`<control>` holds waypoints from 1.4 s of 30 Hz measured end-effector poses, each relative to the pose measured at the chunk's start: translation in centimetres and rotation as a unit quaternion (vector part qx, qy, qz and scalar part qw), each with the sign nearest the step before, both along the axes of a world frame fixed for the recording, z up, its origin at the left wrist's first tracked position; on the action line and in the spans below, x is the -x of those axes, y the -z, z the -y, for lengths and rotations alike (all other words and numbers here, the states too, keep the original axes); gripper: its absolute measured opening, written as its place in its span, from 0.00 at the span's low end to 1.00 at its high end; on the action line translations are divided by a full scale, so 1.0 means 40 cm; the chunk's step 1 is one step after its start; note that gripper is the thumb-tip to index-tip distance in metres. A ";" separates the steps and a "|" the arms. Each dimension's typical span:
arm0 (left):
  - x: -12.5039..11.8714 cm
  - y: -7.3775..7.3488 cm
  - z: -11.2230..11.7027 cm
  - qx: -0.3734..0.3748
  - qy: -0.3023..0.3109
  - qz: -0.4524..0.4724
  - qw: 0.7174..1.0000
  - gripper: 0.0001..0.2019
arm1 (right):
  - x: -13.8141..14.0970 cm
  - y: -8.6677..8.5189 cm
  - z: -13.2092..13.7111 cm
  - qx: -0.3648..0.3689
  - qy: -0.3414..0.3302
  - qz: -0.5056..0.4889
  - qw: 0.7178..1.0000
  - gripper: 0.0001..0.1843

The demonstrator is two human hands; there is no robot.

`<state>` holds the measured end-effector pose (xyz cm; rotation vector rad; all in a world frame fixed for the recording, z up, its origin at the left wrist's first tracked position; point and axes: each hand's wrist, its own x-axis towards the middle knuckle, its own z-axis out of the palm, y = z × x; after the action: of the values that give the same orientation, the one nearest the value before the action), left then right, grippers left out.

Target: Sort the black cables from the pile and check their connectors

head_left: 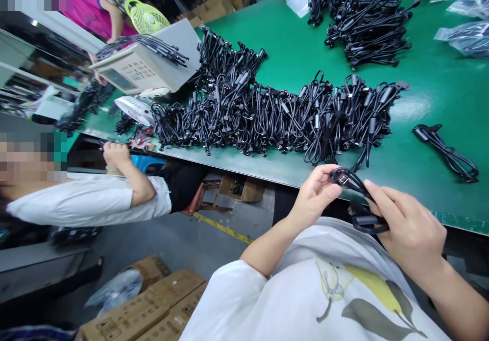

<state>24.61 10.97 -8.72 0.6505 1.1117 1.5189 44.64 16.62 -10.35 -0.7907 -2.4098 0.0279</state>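
Note:
My left hand [315, 193] pinches the plug end of a black cable [349, 180] just off the front edge of the green table [439, 91]. My right hand [405, 226] is curled round the coiled part of the same cable [367, 221], close to my white shirt. Directly beyond my hands, a long row of bundled black cables [275, 116] lies across the table. One single bundled cable [446, 150] lies apart to the right.
A second heap of cables [362, 20] sits farther back, with clear plastic bags [464, 35] at the far right. A white tester box [148, 60] stands at the left. A person in white [87, 198] sits to my left. Cardboard boxes [145, 305] stand on the floor.

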 end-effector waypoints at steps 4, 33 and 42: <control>0.000 0.008 0.003 -0.018 -0.004 -0.011 1.000 0.22 | 0.008 -0.009 0.001 0.031 -0.004 -0.019 0.999 0.40; 0.004 0.000 0.026 0.065 0.104 -0.068 0.990 0.25 | 0.099 -0.064 -0.055 0.717 0.042 -0.397 0.572 0.18; -0.030 -0.008 0.075 0.099 0.090 -0.101 0.986 0.20 | 0.093 -0.096 -0.083 0.651 0.065 -0.437 0.618 0.15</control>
<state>25.80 7.98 -8.39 0.7570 1.3013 1.1900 40.92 19.93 -6.52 -1.0993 -1.0276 1.8006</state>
